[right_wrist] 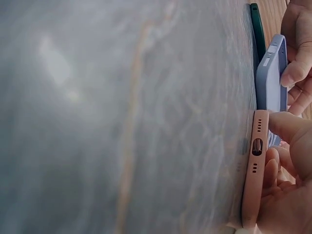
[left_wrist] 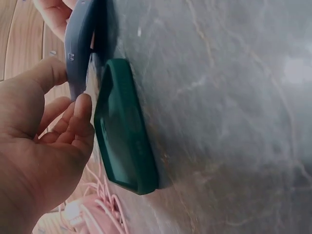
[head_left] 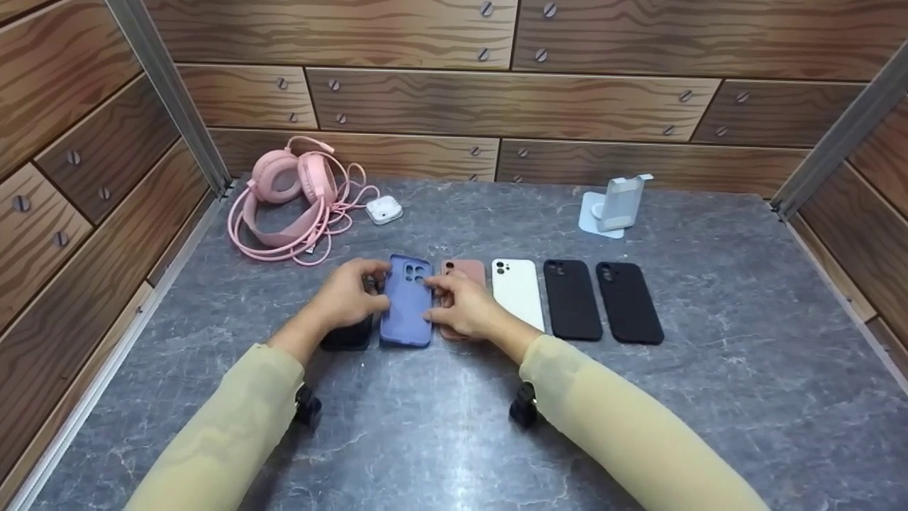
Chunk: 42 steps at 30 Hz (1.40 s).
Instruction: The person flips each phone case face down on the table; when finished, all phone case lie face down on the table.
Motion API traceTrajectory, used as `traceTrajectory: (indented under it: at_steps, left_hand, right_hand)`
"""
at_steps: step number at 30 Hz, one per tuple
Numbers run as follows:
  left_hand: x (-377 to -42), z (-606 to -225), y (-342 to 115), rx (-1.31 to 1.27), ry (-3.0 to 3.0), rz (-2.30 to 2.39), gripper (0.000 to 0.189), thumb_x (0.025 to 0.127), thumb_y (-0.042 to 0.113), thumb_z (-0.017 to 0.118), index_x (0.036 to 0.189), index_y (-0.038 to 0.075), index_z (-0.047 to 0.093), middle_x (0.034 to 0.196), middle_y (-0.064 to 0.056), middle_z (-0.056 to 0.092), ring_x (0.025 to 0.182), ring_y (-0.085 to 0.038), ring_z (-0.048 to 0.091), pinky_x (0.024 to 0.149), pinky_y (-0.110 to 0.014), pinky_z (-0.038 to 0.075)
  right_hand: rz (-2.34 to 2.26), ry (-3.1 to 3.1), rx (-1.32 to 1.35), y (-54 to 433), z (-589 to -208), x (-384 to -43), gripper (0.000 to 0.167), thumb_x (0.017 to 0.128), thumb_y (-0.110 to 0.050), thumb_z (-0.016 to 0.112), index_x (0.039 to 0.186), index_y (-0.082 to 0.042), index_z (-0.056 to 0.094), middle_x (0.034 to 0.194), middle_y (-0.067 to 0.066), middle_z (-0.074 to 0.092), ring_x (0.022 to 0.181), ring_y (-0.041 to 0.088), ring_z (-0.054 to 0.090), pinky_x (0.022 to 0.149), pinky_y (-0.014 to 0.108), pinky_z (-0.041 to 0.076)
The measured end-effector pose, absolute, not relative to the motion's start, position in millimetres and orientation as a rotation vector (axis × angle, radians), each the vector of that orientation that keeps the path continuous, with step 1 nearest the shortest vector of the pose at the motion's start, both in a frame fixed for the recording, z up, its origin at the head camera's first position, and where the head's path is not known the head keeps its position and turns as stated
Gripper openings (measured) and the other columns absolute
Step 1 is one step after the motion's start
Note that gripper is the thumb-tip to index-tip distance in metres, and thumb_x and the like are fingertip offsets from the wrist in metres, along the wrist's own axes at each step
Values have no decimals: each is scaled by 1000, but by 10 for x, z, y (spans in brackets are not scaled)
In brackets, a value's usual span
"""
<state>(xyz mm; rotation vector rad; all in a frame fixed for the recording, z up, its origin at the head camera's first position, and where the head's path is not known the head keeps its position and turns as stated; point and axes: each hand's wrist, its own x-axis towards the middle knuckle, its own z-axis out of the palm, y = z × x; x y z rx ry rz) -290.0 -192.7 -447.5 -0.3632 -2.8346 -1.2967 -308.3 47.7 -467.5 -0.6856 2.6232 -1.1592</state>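
A lavender-blue phone case (head_left: 406, 305) is held between both hands, with its inner side up and camera cutouts at the far end. My left hand (head_left: 349, 294) grips its left edge with thumb and fingers. From the opposite side, my right hand (head_left: 464, 305) holds the right edge, its wrist passing over a pink phone case (right_wrist: 256, 170). In the left wrist view the lavender-blue case stands tilted close over the table. A dark green phone case (left_wrist: 134, 131) lies just left of it, partly hidden under the left hand in the head view.
Right of the pink case lie a white phone case (head_left: 516, 291) and two black phone cases (head_left: 573, 301). Pink headphones (head_left: 284, 191) with a coiled cable and a small white case (head_left: 384, 210) are at the back left. A white phone stand (head_left: 621, 206) stands back right.
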Motion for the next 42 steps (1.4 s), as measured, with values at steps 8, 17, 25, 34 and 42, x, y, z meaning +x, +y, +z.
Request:
traceTrajectory:
  at_steps: [8, 17, 25, 34, 42]
  left_hand:
    - [-2866, -4406, -1862, -324, -2766, -1465, 59, 81, -7, 70, 140, -5, 64, 118, -20, 69, 95, -29, 72, 78, -32, 60]
    - [-2848, -4381, -1820, -283, -2767, -1514, 58, 82, -3, 73, 139, -3, 65, 116, -18, 71, 97, -28, 73, 77, -32, 59]
    - [-2844, -4376, -1800, -288, -2694, -1680, 58, 84, -3, 74, 141, -3, 64, 112, -20, 72, 97, -28, 72, 80, -30, 59]
    - [-2806, -4371, -1806, -291, -2628, -1881, 65, 88, -3, 79, 148, -5, 56, 121, -24, 69, 101, -30, 72, 79, -27, 58]
    - [-2772, -4352, -1827, -289, -2616, -1990, 68, 88, -2, 79, 151, -6, 53, 129, -27, 67, 103, -30, 71, 81, -26, 58]
  right_hand:
    - [-1168, 2634, -693, 483, -4652, -3067, 55, 92, -15, 85, 142, -3, 66, 110, 8, 58, 90, 16, 55, 82, 30, 50]
    - [-1129, 2656, -682, 490, -4657, -3060, 53, 92, -16, 85, 142, -6, 67, 111, 8, 59, 88, 15, 54, 81, 30, 49]
    - [-1166, 2640, -663, 469, -4639, -3058, 54, 91, -12, 86, 141, -3, 66, 112, 9, 59, 90, 15, 54, 81, 29, 49]
    - [-1169, 2659, -704, 454, -4642, -3013, 50, 91, -8, 84, 138, -2, 68, 115, 11, 60, 90, 16, 56, 79, 30, 50]
    - [-1207, 2586, -685, 429, -4630, -3008, 50, 94, -2, 80, 142, -1, 65, 120, 14, 66, 78, 13, 56, 60, 25, 52]
